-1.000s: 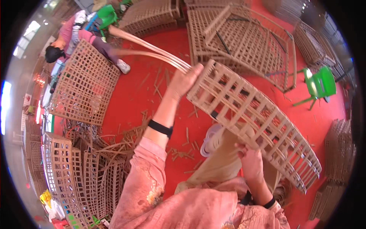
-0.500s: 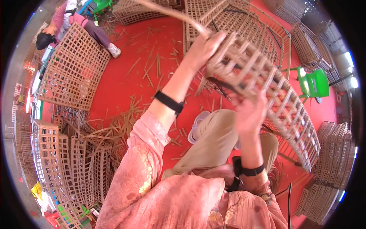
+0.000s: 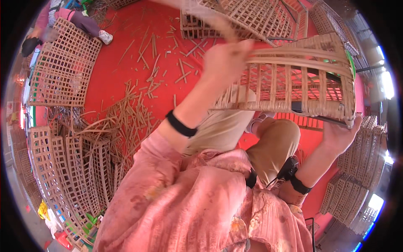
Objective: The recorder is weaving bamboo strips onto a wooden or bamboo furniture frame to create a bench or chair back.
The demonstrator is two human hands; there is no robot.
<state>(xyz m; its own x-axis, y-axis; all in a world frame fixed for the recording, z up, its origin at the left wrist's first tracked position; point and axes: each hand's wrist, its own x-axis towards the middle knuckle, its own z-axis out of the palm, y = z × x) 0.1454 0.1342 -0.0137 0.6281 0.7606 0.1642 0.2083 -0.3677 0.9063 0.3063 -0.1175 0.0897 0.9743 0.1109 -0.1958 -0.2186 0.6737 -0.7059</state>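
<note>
The left hand [image 3: 226,61] is closed, in a blur, on long, pale tan, flat cane strips [image 3: 210,19] at the left end of a brown lattice-woven cane basket [image 3: 289,88]. Working these strips well seems to call for firm, even tension, with each one lying flat and untwisted against its neighbour. The right hand [image 3: 340,136] is under the basket's lower right corner, thumb by the outer edge; its other fingers are partly hidden, so I cannot tell how tightly they hold. A steady counter-hold there should stop the lattice from swinging when the strips are drawn taut.

The left forearm reaches up and forward across the body, elbow bent, wrist above the knees. The right forearm angles outward and up, the palm seemingly turned toward the underside. The basket sits between the hands, tilted above the legs in tan cloth trousers [image 3: 275,134].

Beyond lies a red floor [image 3: 119,80] strewn with short, brown cane offcuts [image 3: 130,113]; loose ends are best kept clear of them. Brown lattice panels [image 3: 46,155] stand close together at the lower left.
</note>
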